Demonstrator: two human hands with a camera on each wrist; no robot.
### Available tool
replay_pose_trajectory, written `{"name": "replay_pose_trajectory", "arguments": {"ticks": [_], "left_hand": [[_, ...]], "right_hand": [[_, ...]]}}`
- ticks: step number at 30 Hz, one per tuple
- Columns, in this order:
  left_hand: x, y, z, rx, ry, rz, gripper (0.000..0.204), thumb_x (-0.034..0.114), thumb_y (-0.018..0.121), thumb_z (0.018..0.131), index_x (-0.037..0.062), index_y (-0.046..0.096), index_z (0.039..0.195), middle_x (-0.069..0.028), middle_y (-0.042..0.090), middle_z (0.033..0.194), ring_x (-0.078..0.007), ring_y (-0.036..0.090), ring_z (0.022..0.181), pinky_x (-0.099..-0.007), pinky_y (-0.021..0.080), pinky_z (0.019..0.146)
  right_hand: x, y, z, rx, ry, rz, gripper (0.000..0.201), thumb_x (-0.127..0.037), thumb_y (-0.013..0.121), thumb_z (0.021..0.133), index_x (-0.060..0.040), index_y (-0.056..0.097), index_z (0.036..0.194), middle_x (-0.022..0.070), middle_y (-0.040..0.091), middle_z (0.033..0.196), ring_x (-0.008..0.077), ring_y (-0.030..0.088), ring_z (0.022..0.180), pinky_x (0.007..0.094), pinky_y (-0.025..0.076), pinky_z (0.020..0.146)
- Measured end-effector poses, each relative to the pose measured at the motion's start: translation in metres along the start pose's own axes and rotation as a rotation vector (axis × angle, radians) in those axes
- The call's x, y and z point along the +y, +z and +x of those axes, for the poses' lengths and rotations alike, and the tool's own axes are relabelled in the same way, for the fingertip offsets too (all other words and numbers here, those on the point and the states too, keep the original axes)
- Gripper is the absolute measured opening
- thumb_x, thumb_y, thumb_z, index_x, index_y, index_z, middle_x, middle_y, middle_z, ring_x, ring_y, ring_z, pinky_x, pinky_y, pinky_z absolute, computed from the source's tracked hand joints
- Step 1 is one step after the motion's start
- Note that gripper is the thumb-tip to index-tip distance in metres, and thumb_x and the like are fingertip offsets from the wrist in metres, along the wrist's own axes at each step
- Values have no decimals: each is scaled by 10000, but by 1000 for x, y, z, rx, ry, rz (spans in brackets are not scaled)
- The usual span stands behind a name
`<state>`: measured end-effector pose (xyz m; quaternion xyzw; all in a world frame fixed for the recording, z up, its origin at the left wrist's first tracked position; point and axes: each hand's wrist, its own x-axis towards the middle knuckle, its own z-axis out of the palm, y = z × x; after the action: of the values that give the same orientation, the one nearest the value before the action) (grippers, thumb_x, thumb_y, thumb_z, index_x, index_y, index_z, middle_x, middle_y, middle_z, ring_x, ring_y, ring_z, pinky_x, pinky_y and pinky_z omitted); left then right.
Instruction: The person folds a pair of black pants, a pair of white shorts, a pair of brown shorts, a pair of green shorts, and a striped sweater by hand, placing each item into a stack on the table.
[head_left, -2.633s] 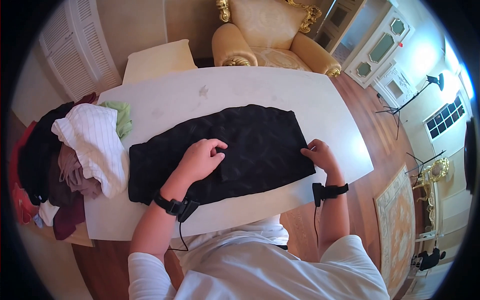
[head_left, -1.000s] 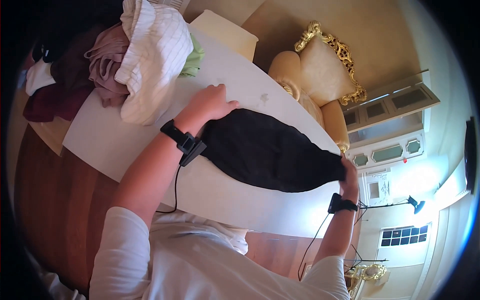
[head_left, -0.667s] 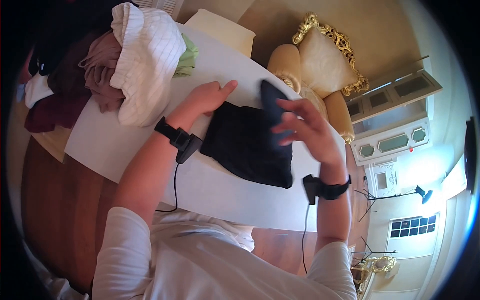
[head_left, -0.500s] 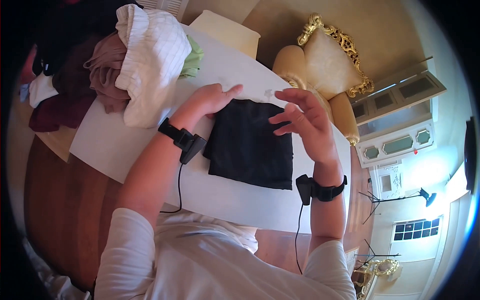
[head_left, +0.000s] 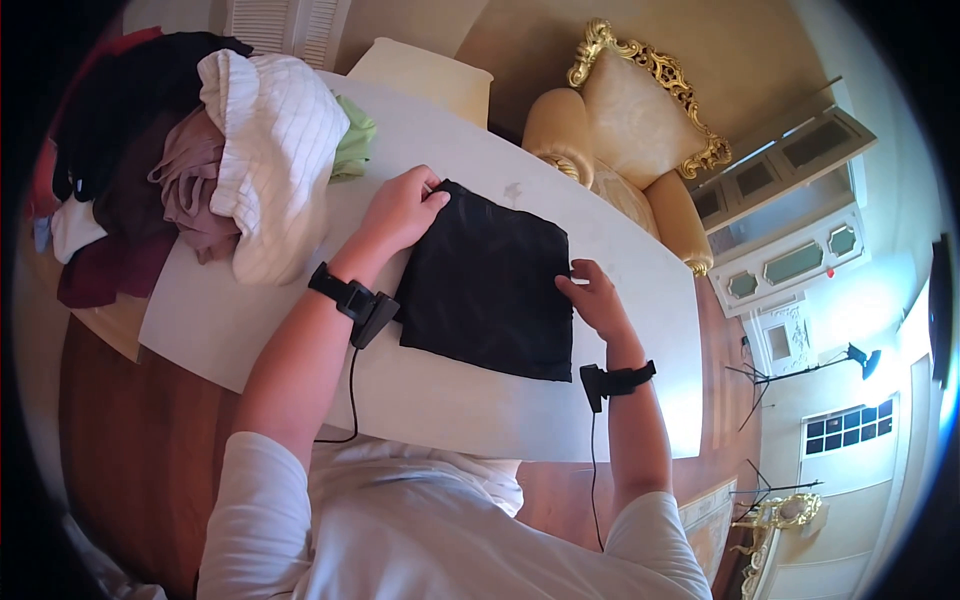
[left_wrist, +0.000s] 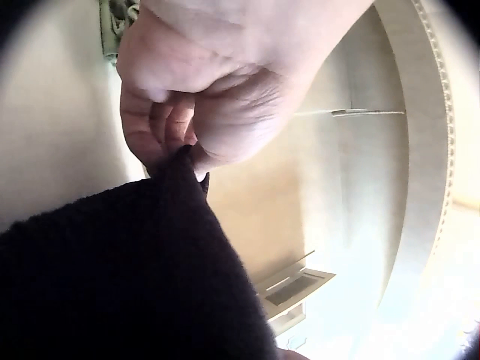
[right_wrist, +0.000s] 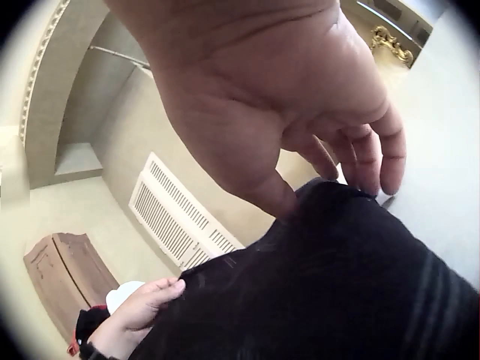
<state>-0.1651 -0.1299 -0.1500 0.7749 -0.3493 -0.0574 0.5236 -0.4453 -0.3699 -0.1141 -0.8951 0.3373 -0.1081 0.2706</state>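
Observation:
A black garment, folded into a rough square, lies on the white table; its exact kind does not show. At its far left corner, my left hand pinches the cloth between thumb and fingers. The left wrist view shows that corner drawn up to a point under the left hand. My right hand is at the right edge of the garment. In the right wrist view, the thumb of the right hand presses one side of the black cloth and the fingers curl over its edge.
A pile of clothes stands at the table's left end, with a white striped garment, a mauve one and a green one. Behind the table are a gold armchair and a cream-covered box shape.
The garment lay long across the table; its right end has been folded over to the left. My right hand has come down from above it to the right edge, and my left hand now pinches a corner.

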Motion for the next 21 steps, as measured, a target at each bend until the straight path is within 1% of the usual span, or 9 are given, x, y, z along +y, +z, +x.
{"name": "replay_pose_trajectory", "arguments": {"ticks": [2,5,8,9,11,12,15,18,21], "left_hand": [[4,0,0,52,18,-65,352,320,743,961,14,665,1117,-155,747,932,-329,723,872,-418,561,796],[-5,-1,-3,51,4,172,500,410,722,973,-24,627,1202,-195,757,1033,-359,731,916,-438,568,759],[52,-40,-8,-351,-425,220,781,525,753,917,-101,532,1327,-251,724,1102,-331,742,887,-397,596,669],[58,-43,-13,-400,-394,208,841,539,779,885,-111,509,1346,-261,718,1116,-326,746,888,-396,602,680],[62,-46,-22,-495,-336,179,969,568,832,822,-130,465,1384,-281,706,1145,-314,753,891,-394,615,702],[57,-42,-24,-503,-233,188,1055,498,868,796,-132,366,1479,-280,685,1196,-326,758,882,-376,621,615],[51,-32,-24,-552,-277,168,1041,384,904,774,-135,347,1484,-285,682,1190,-333,755,892,-378,630,613],[51,-25,-24,-552,-301,140,1017,284,925,745,-125,346,1473,-279,680,1175,-340,754,895,-390,638,614],[44,-11,-24,-538,-296,106,930,253,919,748,-110,405,1433,-256,684,1158,-326,748,894,-386,630,606]], "right_hand": [[4,1,1,-11,92,103,586,-363,790,936,44,616,1321,196,721,1189,275,722,1014,377,572,892],[-3,-2,-1,-61,192,223,591,-385,805,926,66,642,1272,161,742,1072,225,706,915,348,569,821],[-4,-6,1,-131,216,228,586,-397,822,911,70,669,1230,134,733,984,191,674,823,327,555,750],[-4,-7,1,-155,214,212,583,-400,827,905,69,677,1218,126,728,959,182,663,793,321,550,727],[-8,-8,-1,-171,226,200,538,-403,828,903,42,685,1169,83,684,931,153,626,800,300,535,711],[-10,-8,-2,-182,229,191,516,-405,828,902,28,688,1145,61,661,916,138,607,803,290,527,703],[-12,-11,-2,-236,269,176,487,-370,822,910,36,696,1150,63,683,927,141,633,820,291,534,721],[-12,-12,-8,-272,279,300,474,-326,817,916,57,693,1165,75,709,973,149,661,860,295,542,744],[1,-4,-7,-228,211,384,463,-292,813,916,73,692,1174,79,725,1007,155,678,875,296,547,758]]}}
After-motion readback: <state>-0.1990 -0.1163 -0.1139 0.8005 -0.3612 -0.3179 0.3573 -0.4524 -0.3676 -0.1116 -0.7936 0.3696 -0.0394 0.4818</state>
